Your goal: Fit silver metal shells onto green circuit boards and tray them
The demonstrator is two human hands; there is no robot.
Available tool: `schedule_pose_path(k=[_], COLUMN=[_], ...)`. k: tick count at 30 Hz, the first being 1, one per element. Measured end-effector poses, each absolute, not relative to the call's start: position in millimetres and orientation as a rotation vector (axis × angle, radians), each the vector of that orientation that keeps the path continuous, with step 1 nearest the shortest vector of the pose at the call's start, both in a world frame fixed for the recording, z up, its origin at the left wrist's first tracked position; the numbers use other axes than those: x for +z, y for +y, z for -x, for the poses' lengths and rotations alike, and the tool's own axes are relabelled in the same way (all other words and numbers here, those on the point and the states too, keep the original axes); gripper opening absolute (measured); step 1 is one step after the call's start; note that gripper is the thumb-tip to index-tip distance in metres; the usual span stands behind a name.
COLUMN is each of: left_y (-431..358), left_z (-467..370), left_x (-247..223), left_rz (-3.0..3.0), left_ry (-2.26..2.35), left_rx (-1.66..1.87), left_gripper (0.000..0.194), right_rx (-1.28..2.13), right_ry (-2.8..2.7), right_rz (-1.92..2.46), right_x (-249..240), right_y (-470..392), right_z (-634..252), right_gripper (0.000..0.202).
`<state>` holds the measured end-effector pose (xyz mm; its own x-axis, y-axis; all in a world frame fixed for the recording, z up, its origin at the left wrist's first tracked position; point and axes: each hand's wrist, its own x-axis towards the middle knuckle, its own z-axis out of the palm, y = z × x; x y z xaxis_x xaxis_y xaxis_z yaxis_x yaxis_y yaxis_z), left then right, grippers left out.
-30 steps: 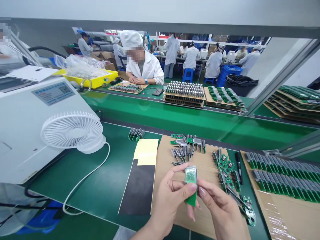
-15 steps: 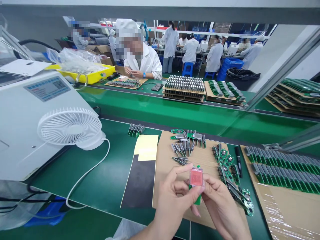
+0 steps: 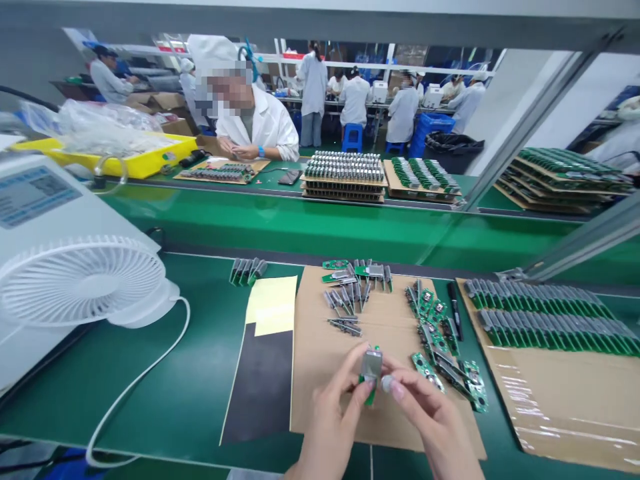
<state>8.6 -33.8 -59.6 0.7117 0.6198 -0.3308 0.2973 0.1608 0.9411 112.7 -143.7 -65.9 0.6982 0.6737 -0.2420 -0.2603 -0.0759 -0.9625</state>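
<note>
My left hand (image 3: 337, 407) pinches a small green circuit board (image 3: 370, 393) upright between thumb and fingers. A grey rectangular display (image 3: 372, 365) covers the upper part of that board. Just right of it, my right hand (image 3: 425, 410) is closed, thumb against fingers, on a small whitish piece (image 3: 387, 383) too small to name. Both hands are above a cardboard sheet (image 3: 315, 373). Beyond them on the cardboard lie several boards with grey displays (image 3: 347, 297). Loose green circuit boards (image 3: 430, 333) are heaped to the right of my hands.
A white fan (image 3: 95, 287) with a cable stands at the left by a white machine (image 3: 45, 200). Black and yellow sheets (image 3: 260, 380) lie left of the cardboard. At the right, a board tray (image 3: 560, 393) carries rows of displays; a black pen (image 3: 455, 310) lies beside it. A co-worker (image 3: 250, 120) sits opposite.
The display looked red before and is grey now. My right hand has come off the board, moving slightly right with the whitish piece. The view has shifted to the right.
</note>
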Motion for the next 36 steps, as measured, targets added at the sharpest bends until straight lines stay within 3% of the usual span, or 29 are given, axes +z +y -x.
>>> schedule_pose_path(k=[10,20,26,30,36], left_y=[-33.3,-28.9,-20.1,-3.1,3.9], left_z=[-32.0,-37.4,-28.9,-19.1,-13.3], left_x=[-78.3,-128.5,-130.8,-138.8,-150.7], left_rz=[-1.617,-1.529,-1.528,-1.545,-1.571], left_ry=[0.573,0.573,0.645,0.749,0.714], left_rx=[0.036,0.084,0.153,0.216,0.202], left_gripper=[0.039,0.059,0.056,0.065,0.056], right_rx=[0.68,0.641,0.265,-0.121,-0.243], right_ry=[-0.278,-0.328,-0.233,-0.108,-0.136], right_rz=[1.422,1.628,1.796,1.929,2.018], right_x=[-81.9,-113.0,-115.6,-117.5,-135.0], right_y=[-170.5,-162.4,-190.2,-226.0,-241.5], right_z=[-117.4,-111.6,-139.1,-195.0,-228.1], right_gripper=[0.029,0.043,0.039,0.044,0.046])
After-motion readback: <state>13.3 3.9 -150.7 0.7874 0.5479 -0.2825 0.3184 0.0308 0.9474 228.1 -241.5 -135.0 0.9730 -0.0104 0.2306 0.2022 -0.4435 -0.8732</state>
